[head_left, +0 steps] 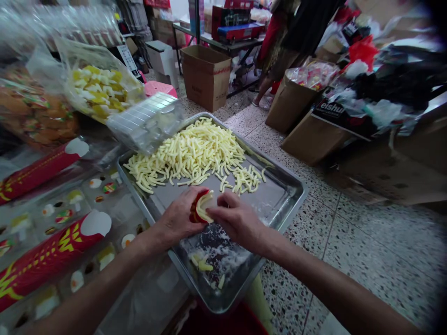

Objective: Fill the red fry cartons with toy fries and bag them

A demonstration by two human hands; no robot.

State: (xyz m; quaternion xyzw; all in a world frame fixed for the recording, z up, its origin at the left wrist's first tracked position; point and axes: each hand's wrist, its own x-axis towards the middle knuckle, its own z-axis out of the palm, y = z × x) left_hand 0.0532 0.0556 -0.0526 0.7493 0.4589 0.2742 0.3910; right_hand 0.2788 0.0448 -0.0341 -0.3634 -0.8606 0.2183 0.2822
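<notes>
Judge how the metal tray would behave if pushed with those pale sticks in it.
The metal tray looks stiff, judging by its straight sides and raised rim. The pale sticks lie loose, so a sharp push would probably make some slide. Since most are heaped toward the far end, that end may feel heavier.

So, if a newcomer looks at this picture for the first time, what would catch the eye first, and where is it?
Probably the big heap of pale yellow sticks, piled toward the far side of the metal tray in the middle. Just nearer, the left hand holds a small red carton, with the right hand at its opening. On the left, two long red bundles with yellow markings also stand out.
</notes>
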